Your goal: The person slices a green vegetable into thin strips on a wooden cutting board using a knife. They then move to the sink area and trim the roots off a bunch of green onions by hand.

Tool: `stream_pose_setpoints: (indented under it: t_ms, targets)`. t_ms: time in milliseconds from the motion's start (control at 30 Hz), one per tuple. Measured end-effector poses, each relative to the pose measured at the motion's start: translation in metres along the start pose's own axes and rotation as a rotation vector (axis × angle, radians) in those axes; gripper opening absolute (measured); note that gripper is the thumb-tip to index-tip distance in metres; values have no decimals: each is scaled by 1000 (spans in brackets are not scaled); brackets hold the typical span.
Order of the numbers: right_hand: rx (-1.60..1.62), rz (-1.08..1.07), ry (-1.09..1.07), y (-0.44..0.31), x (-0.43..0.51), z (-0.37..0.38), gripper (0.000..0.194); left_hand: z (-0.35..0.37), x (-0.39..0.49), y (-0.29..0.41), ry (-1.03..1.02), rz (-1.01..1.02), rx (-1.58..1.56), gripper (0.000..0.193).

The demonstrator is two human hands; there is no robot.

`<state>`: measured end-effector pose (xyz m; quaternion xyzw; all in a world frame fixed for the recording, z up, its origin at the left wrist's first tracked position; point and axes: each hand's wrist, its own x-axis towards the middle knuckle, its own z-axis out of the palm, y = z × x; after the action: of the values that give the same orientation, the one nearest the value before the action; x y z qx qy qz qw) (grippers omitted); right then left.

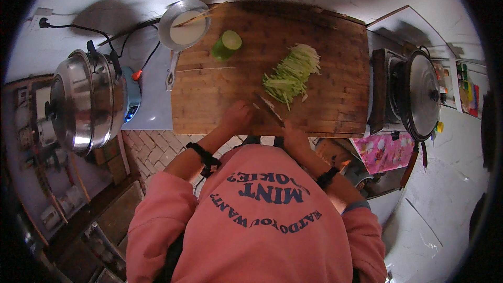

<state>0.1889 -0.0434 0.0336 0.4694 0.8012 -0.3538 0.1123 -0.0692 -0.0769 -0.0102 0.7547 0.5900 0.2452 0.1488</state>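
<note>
My right hand [292, 133] grips the handle of a kitchen knife [272, 111] at the front edge of a wooden cutting board [204, 98]. The blade points away and to the left, with pale bits along it. To its left, my left hand [237, 116] rests low over the board with its fingers curled; whether anything is in them is hidden. Beyond the knife lies a heap of pale green vegetable shreds [292, 72], a few strands loose at its near end. A cut piece of green gourd-like vegetable [226, 46] sits farther back, its pale cut face up.
A metal ladle-like pan [188, 27] with whitish contents and chopsticks [196, 19] stands at the board's back left corner. Left is a lidded steel steamer [84, 102] on a blue electric base with a cord. Right, a lidded wok [424, 94] sits on a stove.
</note>
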Motion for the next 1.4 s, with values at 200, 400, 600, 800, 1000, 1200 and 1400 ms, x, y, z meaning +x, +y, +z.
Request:
stream_pose_setpoints:
  t_ms: [200, 400, 600, 800, 1000, 1200, 1400]
  targets:
    - [-75, -208, 9, 0, 14, 0, 32, -35, -16, 13, 24, -223, -37, 9]
    - [-264, 7, 42, 14, 22, -48, 38, -56, 14, 40, 163, -108, -78, 16]
    - [-295, -151, 421, 14, 20, -93, 32, -54, 68, 80, 330, 127, -12, 21]
    - [-244, -127, 365, 27, 20, -116, 39, -48, 87, 78, 161, 42, -102, 17]
    - [-247, -162, 327, 37, 24, -127, 35, -39, 99, 74, 86, 95, -205, 14]
    - [-242, -227, 321, 42, 32, -127, 34, -19, 129, 64, -106, -80, -239, 19]
    - [-287, -264, 392, 43, 29, -137, 32, -6, 165, 51, 49, -161, -158, 23]
